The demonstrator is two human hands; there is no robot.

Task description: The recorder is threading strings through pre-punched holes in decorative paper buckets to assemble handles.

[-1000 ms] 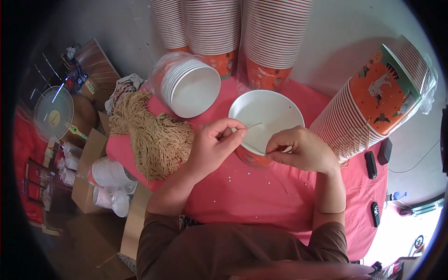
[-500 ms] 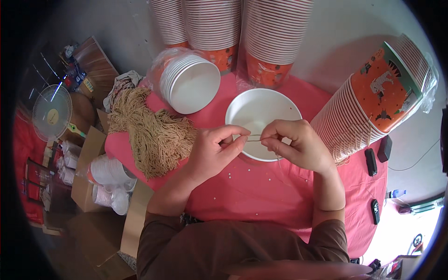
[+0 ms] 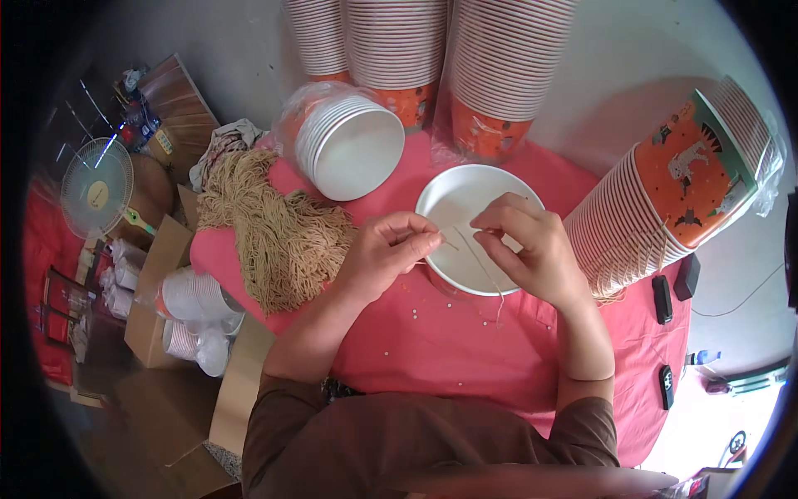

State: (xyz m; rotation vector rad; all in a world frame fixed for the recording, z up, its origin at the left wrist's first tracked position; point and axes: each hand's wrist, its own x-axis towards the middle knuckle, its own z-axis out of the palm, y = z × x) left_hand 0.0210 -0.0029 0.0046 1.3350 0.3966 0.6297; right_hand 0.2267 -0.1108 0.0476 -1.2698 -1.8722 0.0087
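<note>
Over a white paper tub (image 3: 480, 170), my left hand (image 3: 389, 256) pinches a thin beige string (image 3: 480, 259) between thumb and forefinger. The string's loose length slants across the tub's mouth and dangles past its near rim. Just right of it, my right hand (image 3: 534, 249) has its thumb and forefinger slightly parted, with nothing visible between them. A thick heap of beige strings (image 3: 287, 245) lies left of my left hand. More strings (image 3: 619, 270) hang over a leaning stack of orange patterned tubs (image 3: 619, 204) at the right.
Tall tub stacks (image 3: 395, 50) stand along the wall, and a plastic-wrapped stack (image 3: 357, 154) lies tipped before them. Small white beads (image 3: 415, 314) dot the red tablecloth (image 3: 416, 362). Dark devices (image 3: 662, 299) sit at the right edge. Cardboard boxes (image 3: 154, 312) and a fan (image 3: 97, 193) are at left.
The string stretched between both hands has gone slack and now trails over the tub. My right thumb and forefinger have parted. The whole view has shifted slightly.
</note>
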